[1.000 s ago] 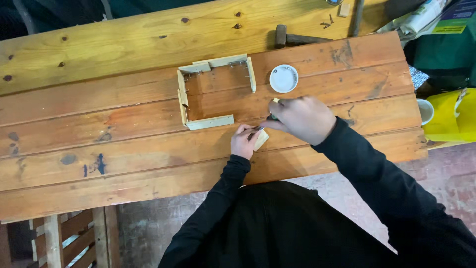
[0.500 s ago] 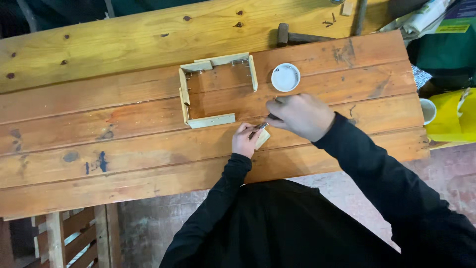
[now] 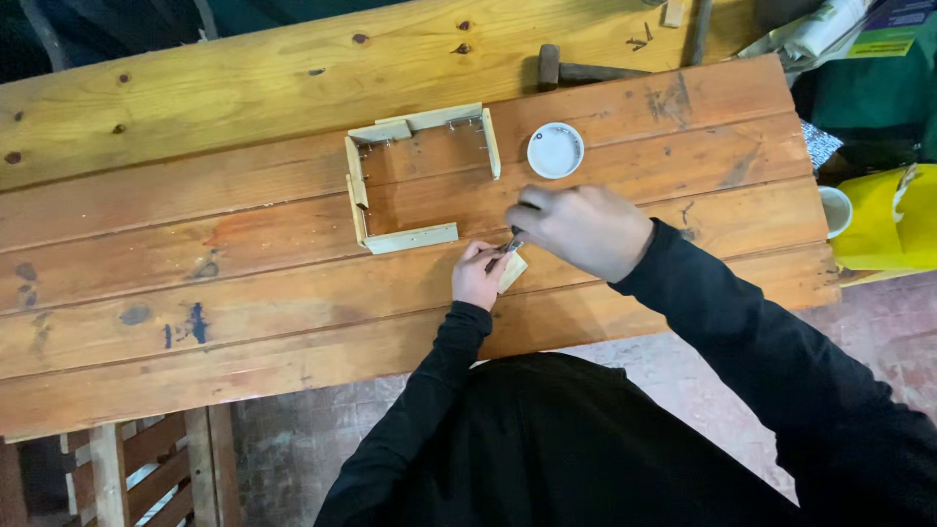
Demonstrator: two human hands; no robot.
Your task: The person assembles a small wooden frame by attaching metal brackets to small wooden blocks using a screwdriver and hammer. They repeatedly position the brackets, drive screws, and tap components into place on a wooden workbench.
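**Two hands working a small wood block at the table's near edge**

Planked and knotty, the reddish-brown wooden table [image 3: 244, 293] is filling most of the view, with a paler plank running behind it. Nearest the person, the left hand [image 3: 478, 276] is pressing down on a small pale rectangular wood block [image 3: 512, 272], its grip closed over the block's left end and pinning it flat to the table. The block's long axis is running diagonally, from near-left to far-right. Just beyond it and to the right, the right hand [image 3: 586, 229] is curling shut around a thin dark tool [image 3: 509, 244], whose tip is pointing down-left and meeting the block's upper end; what kind of tool it is cannot be told. So the block is lying below and to the left of the right hand's grip, with the left hand the nearer of the two and already touching it.

Farther back, an open-sided frame of pale wooden strips [image 3: 410, 237] is lying flat, its right near corner gapped and nothing inside it but bare table. Beside its far right corner a small round white lid-like dish [image 3: 555, 150] is sitting, apparently empty. Beyond that, a dark-headed hammer [image 3: 581, 71] is resting on the pale plank. Off the table's right edge, a white cup [image 3: 833, 211] is standing next to a yellow container [image 3: 893, 220]; its contents are hidden.
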